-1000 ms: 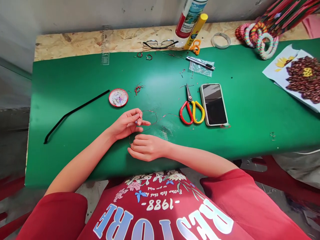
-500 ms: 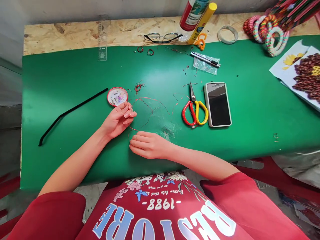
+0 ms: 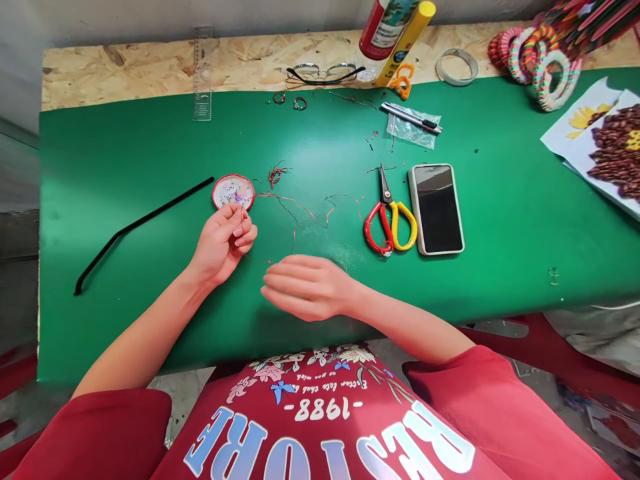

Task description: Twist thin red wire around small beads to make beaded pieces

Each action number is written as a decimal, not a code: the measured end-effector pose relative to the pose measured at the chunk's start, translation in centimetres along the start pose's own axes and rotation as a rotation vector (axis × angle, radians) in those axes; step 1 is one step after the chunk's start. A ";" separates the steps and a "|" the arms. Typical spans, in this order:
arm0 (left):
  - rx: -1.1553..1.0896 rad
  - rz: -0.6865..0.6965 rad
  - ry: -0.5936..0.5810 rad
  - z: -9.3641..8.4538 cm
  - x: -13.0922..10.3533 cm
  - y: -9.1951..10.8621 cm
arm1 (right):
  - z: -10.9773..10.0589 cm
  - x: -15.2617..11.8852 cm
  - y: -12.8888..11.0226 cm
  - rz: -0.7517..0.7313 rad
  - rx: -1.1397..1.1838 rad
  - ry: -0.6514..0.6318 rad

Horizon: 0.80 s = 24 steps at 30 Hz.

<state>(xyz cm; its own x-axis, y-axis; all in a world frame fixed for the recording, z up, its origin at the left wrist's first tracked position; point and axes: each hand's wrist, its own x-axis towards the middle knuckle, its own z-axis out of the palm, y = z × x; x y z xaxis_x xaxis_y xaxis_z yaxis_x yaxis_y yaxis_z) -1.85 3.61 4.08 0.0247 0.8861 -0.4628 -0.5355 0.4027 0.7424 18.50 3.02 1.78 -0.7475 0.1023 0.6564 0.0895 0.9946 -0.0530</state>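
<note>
My left hand (image 3: 223, 244) pinches one end of a thin red thread (image 3: 300, 207) just below a small round red-rimmed dish of beads (image 3: 233, 192). The thread trails right across the green mat (image 3: 125, 147) toward the scissors. My right hand (image 3: 307, 287) hovers low over the mat near the front edge, fingers loosely together and pointing left; it is blurred, and whether it holds the thread's other end cannot be made out.
Red-and-yellow scissors (image 3: 390, 220) and a phone (image 3: 436, 208) lie to the right. A black pipe cleaner (image 3: 140, 223) lies at left. At the back are glasses (image 3: 323, 72), a ruler (image 3: 202, 73), glue bottles (image 3: 390, 30), a tape ring (image 3: 456, 67), woven rings (image 3: 537, 60) and seed pictures (image 3: 613, 143).
My left hand has moved left and away with the thread, up to the bead dish, and the thread loop has stretched out. My right hand has lifted slightly off the mat.
</note>
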 end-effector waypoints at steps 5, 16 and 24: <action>-0.046 0.068 0.038 -0.5 -0.2 1.7 | -4.9 -1.4 3.3 0.799 -0.388 -0.050; -0.052 0.052 0.036 -0.4 -0.3 1.8 | -1.6 -5.0 7.2 1.045 -0.300 -0.191; 0.011 0.009 0.020 -0.3 -0.9 2.3 | -0.8 -5.6 11.1 0.967 -0.261 -0.205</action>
<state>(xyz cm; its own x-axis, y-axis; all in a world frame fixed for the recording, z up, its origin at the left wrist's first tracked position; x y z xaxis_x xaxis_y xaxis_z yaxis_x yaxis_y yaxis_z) -3.37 3.73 6.07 0.0032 0.8850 -0.4656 -0.5260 0.3975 0.7519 24.24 13.43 -1.91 -0.3752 0.8846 0.2770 0.8364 0.4519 -0.3101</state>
